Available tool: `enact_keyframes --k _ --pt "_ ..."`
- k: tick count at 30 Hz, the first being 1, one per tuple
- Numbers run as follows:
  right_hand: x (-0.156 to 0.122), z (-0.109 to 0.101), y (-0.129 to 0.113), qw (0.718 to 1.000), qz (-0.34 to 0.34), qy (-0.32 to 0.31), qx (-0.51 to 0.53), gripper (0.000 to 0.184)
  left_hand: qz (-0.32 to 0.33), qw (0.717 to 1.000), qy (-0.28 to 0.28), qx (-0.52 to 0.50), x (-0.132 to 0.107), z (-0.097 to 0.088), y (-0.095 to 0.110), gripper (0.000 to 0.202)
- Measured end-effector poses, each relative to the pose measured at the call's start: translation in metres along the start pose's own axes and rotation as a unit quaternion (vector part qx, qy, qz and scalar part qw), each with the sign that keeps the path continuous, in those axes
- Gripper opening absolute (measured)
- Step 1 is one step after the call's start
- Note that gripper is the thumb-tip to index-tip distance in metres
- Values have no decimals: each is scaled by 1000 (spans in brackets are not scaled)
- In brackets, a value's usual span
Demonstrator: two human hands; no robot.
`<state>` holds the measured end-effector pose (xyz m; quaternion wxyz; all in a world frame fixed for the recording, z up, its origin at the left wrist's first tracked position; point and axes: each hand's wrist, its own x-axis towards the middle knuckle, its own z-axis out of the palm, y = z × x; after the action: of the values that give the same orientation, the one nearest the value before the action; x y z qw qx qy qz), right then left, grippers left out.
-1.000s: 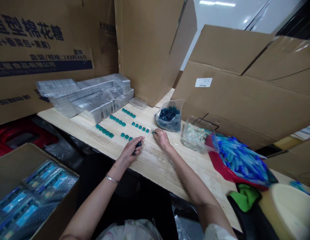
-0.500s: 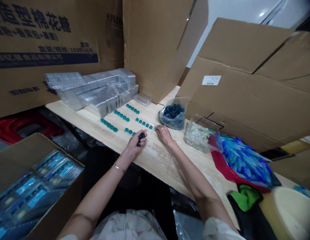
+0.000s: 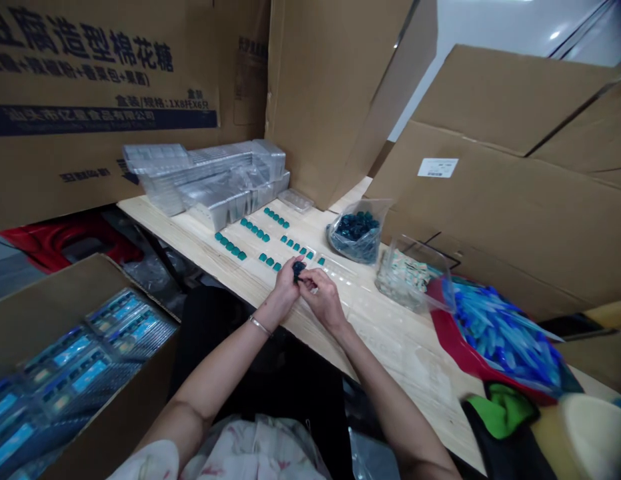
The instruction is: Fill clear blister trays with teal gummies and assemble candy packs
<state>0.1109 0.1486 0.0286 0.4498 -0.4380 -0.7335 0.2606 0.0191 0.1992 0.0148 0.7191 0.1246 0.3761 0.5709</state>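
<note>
Cardboard cartons [image 3: 490, 213] wall in the pale wooden tabletop [image 3: 190, 247], where short rows of teal cubes [image 3: 230, 246] lie around the centre of the frame, with a plastic bag [image 3: 353, 253] of darker cubes just right of centre. Near mid-frame the left hand [image 3: 286, 287] is curled part-closed around a dark teal clump [image 3: 298, 268]. Beside it, the right hand [image 3: 324, 297] bends its fingers in against that clump, though whether they grip a piece I cannot tell.

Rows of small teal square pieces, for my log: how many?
5: three rows beside stacked clear plastic trays, two rows between those and the left hand, which may hide more.
</note>
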Motion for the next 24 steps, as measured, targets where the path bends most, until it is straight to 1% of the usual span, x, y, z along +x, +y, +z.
enact_keyframes --k 1,2,4,5,7,9,10,12,14,19,22,24 --pt "2 -1 3 997 46 12 55 11 0 1000 6 -14 -1 0 1 17" --pt "4 -4 6 988 95 22 116 13 2 1000 12 -29 -2 -1 3 16" --pt "7 -11 8 956 175 37 233 20 1 999 8 -43 -7 -3 6 16" --pt "9 -16 9 939 199 44 278 23 1 999 -11 -42 -11 -4 7 18" --pt "11 -25 9 915 219 62 333 26 11 997 -81 -11 -21 -7 8 25" --pt "12 -32 11 902 227 73 361 27 33 985 -162 53 -31 -9 7 31" --pt "12 -35 12 896 230 77 371 27 41 977 -190 90 -35 -10 7 32" --pt "12 -38 15 888 233 79 388 27 46 965 -210 150 -41 -8 5 32" --pt "11 -38 17 887 231 76 392 27 47 960 -205 184 -43 -6 3 32" --pt "8 -39 19 889 223 85 390 27 73 955 -193 214 -40 -4 -1 33" --pt "6 -41 18 891 224 95 382 26 138 934 -153 290 -39 -4 -3 33" --pt "5 -41 18 905 221 101 348 24 180 917 -127 332 -38 -4 -4 29"
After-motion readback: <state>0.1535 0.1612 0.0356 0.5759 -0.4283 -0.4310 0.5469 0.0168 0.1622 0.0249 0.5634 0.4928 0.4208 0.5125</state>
